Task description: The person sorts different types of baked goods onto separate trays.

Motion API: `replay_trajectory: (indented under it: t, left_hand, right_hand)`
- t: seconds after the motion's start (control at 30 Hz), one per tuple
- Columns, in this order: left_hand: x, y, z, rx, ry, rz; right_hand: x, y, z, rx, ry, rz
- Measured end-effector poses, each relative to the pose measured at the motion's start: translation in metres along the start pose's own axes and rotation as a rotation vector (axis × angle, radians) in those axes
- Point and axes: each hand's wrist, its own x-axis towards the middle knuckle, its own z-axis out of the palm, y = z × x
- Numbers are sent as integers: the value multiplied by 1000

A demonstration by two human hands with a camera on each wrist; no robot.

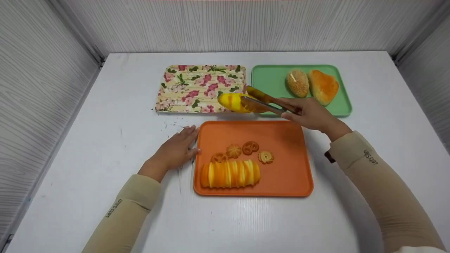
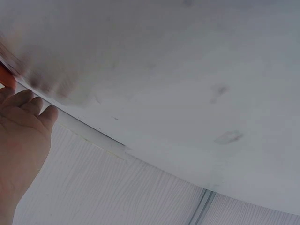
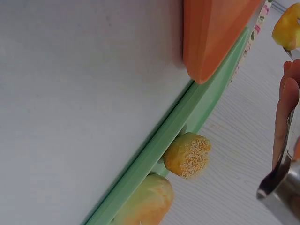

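Note:
My right hand [image 1: 311, 112] grips metal tongs [image 1: 264, 105], whose ends pinch a yellow bread roll [image 1: 230, 101] with orange-brown stripes. In the head view the roll overlaps the right front part of the floral tray [image 1: 179, 88]. The roll [image 3: 287, 30] also shows at the upper right of the right wrist view, past the fingers. My left hand [image 1: 175, 149] lies at the left edge of the orange tray [image 1: 284, 179], its fingers extended and the thumb at the rim. On that tray are a sliced orange-and-yellow loaf [image 1: 230, 174] and several small biscuits [image 1: 233, 151].
Behind, to the right, a green tray [image 1: 269, 79] holds a seeded bun [image 1: 297, 83] and a golden bread piece [image 1: 322, 86]. It stands beside the floral tray. All trays rest on a white table [image 1: 105, 140] with wood-grain panels [image 1: 246, 26] around its back and sides.

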Motion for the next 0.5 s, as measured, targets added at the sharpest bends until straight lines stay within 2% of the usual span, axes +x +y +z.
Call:
replay_trajectory:
  t: [0.27,0.4,0.5]
  left_hand:
    - [-1,1,0,-3,1,1]
    - [-1,2,-1,-1,-12,-19]
    - [-1,2,-2,-3,-10,-15]
  right_hand:
    - [2,10,-3,20,119,171]
    - [3,17,-5,24,151,262]
    - [4,22,-6,5,168,291]
